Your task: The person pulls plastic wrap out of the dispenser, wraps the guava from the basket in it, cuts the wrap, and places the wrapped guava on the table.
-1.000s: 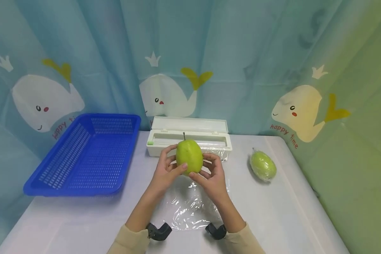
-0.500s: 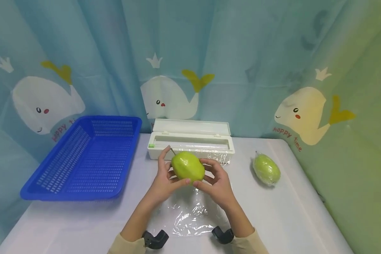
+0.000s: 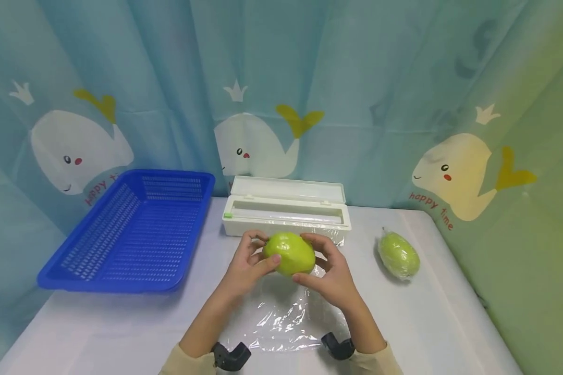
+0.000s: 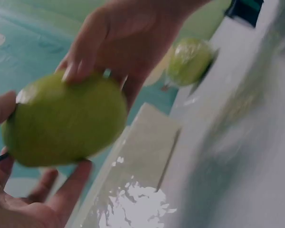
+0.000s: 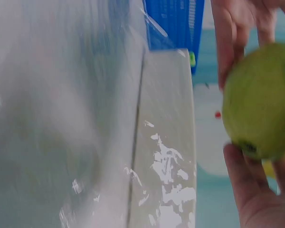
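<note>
The left hand [image 3: 245,264] and right hand [image 3: 332,271] grip 1 green fruit [image 3: 289,253] by its 2 ends, likely to steady it, above clear film [image 3: 279,328] stretching from the film box [image 3: 248,227] at the far edge of the tabletop [image 3: 436,323] towards its near edge.

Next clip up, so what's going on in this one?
A person's left hand and right hand hold a smooth yellow-green, pear-shaped fruit between them, raised above a crinkled sheet of clear plastic film on the white table. Beyond the hands, a long white box has its lid open. A second green fruit wrapped in clear film lies to the right, and a blue plastic basket sits to the left.
</note>
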A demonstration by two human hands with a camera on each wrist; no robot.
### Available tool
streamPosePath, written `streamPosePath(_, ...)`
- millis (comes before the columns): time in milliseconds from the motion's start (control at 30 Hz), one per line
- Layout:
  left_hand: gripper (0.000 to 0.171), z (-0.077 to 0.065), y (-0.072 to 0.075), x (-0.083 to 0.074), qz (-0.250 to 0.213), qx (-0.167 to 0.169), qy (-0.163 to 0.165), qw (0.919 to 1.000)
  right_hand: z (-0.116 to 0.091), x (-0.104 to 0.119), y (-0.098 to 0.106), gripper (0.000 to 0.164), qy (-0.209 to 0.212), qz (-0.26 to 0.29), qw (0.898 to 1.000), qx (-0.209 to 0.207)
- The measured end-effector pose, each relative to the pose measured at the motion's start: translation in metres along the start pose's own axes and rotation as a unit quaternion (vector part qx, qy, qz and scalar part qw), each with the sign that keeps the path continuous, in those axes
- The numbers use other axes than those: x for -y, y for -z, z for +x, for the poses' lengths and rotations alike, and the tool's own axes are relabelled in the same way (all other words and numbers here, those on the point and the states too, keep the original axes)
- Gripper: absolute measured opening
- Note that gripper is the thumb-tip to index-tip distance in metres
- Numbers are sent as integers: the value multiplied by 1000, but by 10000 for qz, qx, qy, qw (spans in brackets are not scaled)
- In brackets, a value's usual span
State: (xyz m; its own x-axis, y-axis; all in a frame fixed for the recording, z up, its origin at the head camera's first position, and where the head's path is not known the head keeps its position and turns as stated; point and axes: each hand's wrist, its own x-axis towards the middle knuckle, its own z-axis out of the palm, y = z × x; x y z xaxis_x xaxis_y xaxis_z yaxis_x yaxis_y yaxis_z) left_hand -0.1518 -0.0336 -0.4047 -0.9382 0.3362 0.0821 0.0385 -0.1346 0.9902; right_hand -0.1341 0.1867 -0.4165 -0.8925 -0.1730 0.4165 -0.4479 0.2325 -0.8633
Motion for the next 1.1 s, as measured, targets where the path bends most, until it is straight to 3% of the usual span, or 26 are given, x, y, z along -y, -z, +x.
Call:
streamPosePath(100,59,1,6,-1,510,152,-147,9985,0,1,11,72,78,-116,9996,253)
streamPosePath(300,66,0,13,2,1456,637,-407,9864,0,-1,19,72,63,-352,9972,658)
streamPosePath(467,63,4,14,8,1904,711,-654,9769,3,0,16,72,-77,-633,9954,714)
streamPosePath(600,61,7,14,13,2310,773,-696,9674,5,12,13,69,-273,-779,9931,830)
streamPosePath(700,59,7,14,15,2547,829,-670,9611,4,17,11,67,-396,-879,9909,937)
streamPosePath(833,58,6,14,17,2725,868,-658,9560,3,-1,11,70,-417,-1060,9880,1039)
streamPosePath(1100,58,5,16,28,2768,887,-602,9549,0,-16,7,72,-542,-1306,9837,1108)
